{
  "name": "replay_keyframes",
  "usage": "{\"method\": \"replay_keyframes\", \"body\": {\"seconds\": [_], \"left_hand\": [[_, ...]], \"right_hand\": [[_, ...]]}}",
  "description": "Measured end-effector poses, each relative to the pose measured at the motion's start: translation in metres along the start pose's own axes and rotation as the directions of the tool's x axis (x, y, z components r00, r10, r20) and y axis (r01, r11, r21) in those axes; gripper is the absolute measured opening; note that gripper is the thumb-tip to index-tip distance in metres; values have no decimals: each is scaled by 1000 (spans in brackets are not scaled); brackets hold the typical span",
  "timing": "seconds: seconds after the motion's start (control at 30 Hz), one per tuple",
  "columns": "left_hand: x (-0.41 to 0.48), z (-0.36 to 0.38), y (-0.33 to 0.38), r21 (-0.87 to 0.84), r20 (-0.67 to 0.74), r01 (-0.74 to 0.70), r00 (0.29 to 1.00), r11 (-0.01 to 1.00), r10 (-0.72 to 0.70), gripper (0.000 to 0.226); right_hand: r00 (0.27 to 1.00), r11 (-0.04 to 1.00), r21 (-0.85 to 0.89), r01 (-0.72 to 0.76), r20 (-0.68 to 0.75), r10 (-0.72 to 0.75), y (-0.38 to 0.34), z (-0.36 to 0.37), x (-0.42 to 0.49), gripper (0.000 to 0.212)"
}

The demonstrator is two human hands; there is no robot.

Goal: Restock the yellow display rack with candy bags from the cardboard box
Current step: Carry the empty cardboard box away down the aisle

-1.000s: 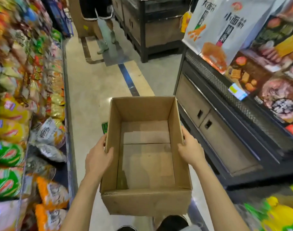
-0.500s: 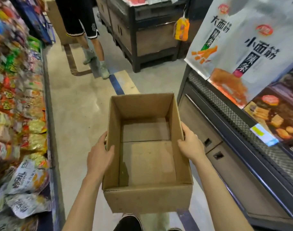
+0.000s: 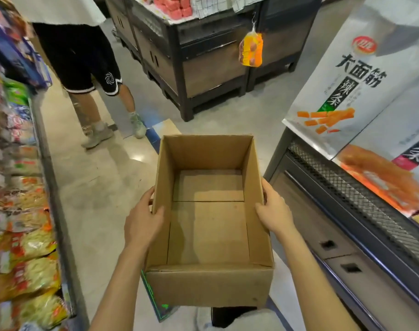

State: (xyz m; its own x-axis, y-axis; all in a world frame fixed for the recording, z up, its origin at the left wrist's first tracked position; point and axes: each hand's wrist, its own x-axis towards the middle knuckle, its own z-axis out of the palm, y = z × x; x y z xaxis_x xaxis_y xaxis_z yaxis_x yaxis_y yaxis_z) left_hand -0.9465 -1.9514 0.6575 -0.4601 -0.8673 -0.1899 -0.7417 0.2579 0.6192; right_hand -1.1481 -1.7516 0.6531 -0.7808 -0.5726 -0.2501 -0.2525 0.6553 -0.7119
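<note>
A person carries an open cardboard box [image 3: 208,287] down a shop aisle, held at waist height above the concrete floor [image 3: 96,177]; its bare bottom flaps show from above. The left hand [image 3: 142,220] pinches the box's left wall, thumb hooked over the rim and fingers against the outside; the right hand [image 3: 275,213] pinches the right wall in the same way, though most of its fingers are hidden behind the card. To the left runs a shelf [image 3: 48,163] packed with blurred snack bags [image 3: 29,249]; to the right, a dark cabinet [image 3: 327,225] topped with mesh and giant display packets [image 3: 346,80]. Ahead stands another person in black shorts [image 3: 84,58], near a dark wooden stand [image 3: 203,70] with an orange packet [image 3: 250,50] hanging from it.
</note>
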Motion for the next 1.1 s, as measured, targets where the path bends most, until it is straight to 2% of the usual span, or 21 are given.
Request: {"method": "replay_keyframes", "body": {"seconds": [0.13,0.3,0.47,0.57,0.83,1.1], "left_hand": [[74,11,18,13,18,-19,1000,1000,19,52],[177,19,55,34,29,-17,999,999,16,51],[270,17,98,39,38,-37,999,999,35,48],[312,22,122,24,49,-57,997,998,56,47],[454,53,186,56,134,-149,981,987,141,47],[605,81,272,5,244,-258,937,966,249,44]], "right_hand": [[1000,999,-25,-28,-14,28,-13,8,68,69],[1000,1000,8,-22,-5,22,-37,7,174,65],[1000,994,112,4,-5,-4,-71,-9,264,58],[999,996,92,-12,-41,16,-81,-19,306,60],[987,984,132,-116,-94,129,-100,-34,429,54],[933,953,205,-225,-236,272,-134,-56,547,55]]}}
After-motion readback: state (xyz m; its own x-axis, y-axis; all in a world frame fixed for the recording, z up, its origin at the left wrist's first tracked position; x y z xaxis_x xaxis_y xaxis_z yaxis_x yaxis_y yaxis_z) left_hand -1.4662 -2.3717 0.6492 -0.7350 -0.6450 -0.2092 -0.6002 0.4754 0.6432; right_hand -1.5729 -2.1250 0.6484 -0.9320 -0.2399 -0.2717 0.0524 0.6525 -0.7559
